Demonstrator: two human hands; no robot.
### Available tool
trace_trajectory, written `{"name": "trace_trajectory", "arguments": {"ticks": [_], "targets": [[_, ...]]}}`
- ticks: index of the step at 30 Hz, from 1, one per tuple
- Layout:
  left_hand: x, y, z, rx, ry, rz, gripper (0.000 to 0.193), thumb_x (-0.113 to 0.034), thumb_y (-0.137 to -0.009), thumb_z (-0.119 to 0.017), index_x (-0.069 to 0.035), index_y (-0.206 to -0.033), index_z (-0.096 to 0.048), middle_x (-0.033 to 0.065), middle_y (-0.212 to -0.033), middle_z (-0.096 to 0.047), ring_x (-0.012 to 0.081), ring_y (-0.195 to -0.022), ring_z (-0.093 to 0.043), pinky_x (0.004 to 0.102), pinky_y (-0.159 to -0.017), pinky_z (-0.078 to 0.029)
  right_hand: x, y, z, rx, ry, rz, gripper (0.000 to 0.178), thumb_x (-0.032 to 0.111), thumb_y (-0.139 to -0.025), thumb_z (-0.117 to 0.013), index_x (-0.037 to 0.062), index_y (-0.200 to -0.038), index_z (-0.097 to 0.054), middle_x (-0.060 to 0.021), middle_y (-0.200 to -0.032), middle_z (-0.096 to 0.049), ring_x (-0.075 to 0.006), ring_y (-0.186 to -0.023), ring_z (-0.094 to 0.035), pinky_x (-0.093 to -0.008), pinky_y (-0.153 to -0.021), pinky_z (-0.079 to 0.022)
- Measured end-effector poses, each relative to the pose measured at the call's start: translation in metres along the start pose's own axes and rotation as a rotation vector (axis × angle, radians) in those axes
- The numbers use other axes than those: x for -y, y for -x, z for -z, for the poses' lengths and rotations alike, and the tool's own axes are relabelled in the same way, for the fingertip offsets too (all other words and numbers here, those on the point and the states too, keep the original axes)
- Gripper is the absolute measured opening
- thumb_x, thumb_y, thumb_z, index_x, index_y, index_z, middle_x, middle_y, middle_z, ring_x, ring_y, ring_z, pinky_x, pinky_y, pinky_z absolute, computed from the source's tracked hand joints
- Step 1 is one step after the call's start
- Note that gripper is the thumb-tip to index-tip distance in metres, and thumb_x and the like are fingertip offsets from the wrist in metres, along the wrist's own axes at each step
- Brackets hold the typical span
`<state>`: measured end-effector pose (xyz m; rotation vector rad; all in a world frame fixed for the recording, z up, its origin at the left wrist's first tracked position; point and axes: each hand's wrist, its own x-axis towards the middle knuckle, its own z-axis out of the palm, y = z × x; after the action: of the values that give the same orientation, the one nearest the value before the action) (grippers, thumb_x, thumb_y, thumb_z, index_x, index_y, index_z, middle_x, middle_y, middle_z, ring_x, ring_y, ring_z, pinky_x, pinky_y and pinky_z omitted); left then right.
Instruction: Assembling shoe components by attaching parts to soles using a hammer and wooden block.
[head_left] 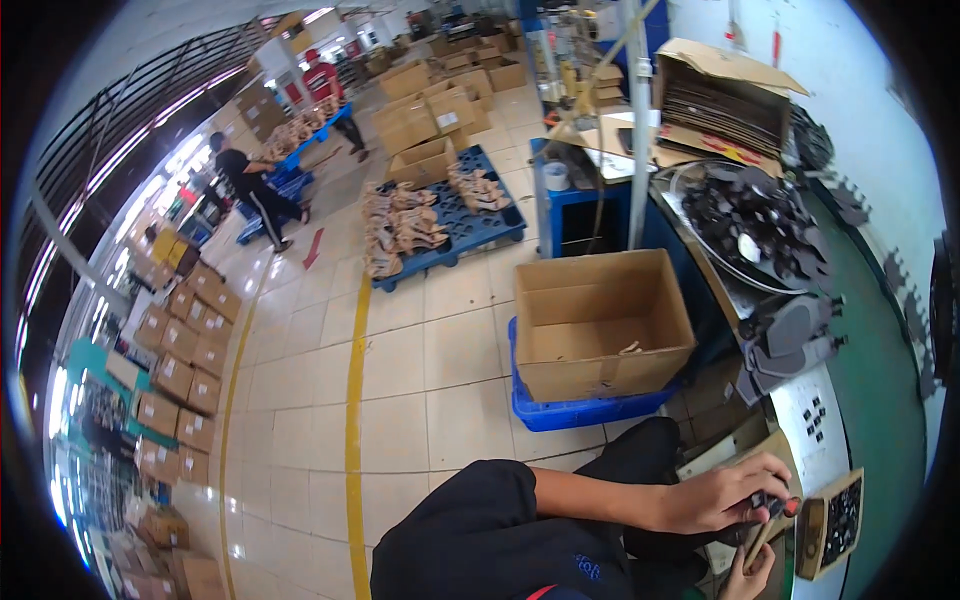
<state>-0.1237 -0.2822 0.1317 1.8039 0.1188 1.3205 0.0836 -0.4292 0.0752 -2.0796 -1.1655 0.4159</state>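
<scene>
Head view, the only feed I have from here. My left grip (pixel 720 498) is closed around a small dark piece (pixel 765 508) with a red-orange end (pixel 791 507), near the parts box (pixel 816 525), on the wearer's side of it. Can't make out what the piece is. Probably light, stiff and maybe a bit slick; I'd take it by the dark body, clear of the coloured end. Fingers are curled tight, with a narrow gap at most.

My right grip (pixel 752 577) sits just below the left one in the picture, also beside the parts box. Thumb and fingers look narrow on a thin tan strip (pixel 757 543); can't tell whether it's pinched or only touched. Strip looks stiff and light, best held by its edges.

Parts box is full of small black pieces (pixel 845 515). Above it in the picture, more loose black bits (pixel 814 419) lie on a white sheet (pixel 836 442) on the green table (pixel 885 400).
</scene>
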Motion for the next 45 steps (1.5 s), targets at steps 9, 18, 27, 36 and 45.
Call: {"name": "trace_trajectory", "arguments": {"ticks": [9, 18, 27, 36, 45], "targets": [[0.169, -0.027, -0.09, -0.083, -0.598, 0.214, 0.018, -0.014, -0.084, -0.065, 0.0, -0.096, -0.066, 0.0183, -0.094, -0.066, 0.0372, -0.088, -0.065, 0.0477, -0.075, -0.051, -0.076, 0.092, 0.04, -0.585, -0.371, 0.066, 0.025, 0.023, -0.1, -0.065, -0.0021, -0.1, -0.063, -0.0023, -0.066, -0.05, -0.0112, -0.054, -0.04, -0.0288, -0.05, -0.036], [0.168, -0.076, -0.087, 0.038, -0.728, -0.047, 0.04, -0.009, -0.083, -0.069, 0.001, -0.122, -0.061, 0.017, -0.106, -0.068, 0.0358, -0.101, -0.062, 0.0465, -0.088, -0.049, -0.089, 0.161, 0.022, -0.736, -0.723, -0.463, 0.025, 0.009, -0.094, -0.064, 0.0082, -0.072, -0.051, 0.0031, -0.057, -0.042, -0.0065, -0.044, -0.038, -0.0247, -0.04, -0.03], [0.234, -0.129, -0.25, 0.811, -0.815, -0.161, 0.02, -0.007, -0.082, -0.064, -0.006, -0.101, -0.071, 0.0146, -0.098, -0.068, 0.0343, -0.096, -0.067, 0.0444, -0.081, -0.056, -0.109, 0.157, 0.011, -0.632, -0.669, -0.393, 0.038, 0.015, -0.094, -0.067, 0.0121, -0.066, -0.043, 0.0037, -0.057, -0.042, -0.0061, -0.047, -0.041, -0.0243, -0.042, -0.032], [0.232, -0.131, -0.251, 0.768, -0.898, -0.181, 0.009, -0.007, -0.083, -0.065, -0.004, -0.09, -0.07, 0.0139, -0.098, -0.068, 0.0299, -0.095, -0.068, 0.0401, -0.08, -0.058, -0.12, 0.144, 0.0, -0.538, -0.505, -0.362, 0.039, 0.016, -0.094, -0.069, 0.0151, -0.066, -0.041, 0.0046, -0.056, -0.041, -0.0063, -0.046, -0.04, -0.0233, -0.043, -0.032], [0.225, -0.123, -0.213, 0.476, -0.324, 0.19, 0.016, -0.018, -0.096, -0.063, -0.003, -0.094, -0.06, 0.0142, -0.09, -0.068, 0.0275, -0.081, -0.068, 0.039, -0.069, -0.054, -0.06, 0.106, 0.011, -0.549, -0.888, -0.341, 0.031, 0.014, -0.096, -0.064, -0.0006, -0.07, -0.059, 0.0013, -0.052, -0.045, -0.0067, -0.04, -0.04, -0.0242, -0.04, -0.032]]}}
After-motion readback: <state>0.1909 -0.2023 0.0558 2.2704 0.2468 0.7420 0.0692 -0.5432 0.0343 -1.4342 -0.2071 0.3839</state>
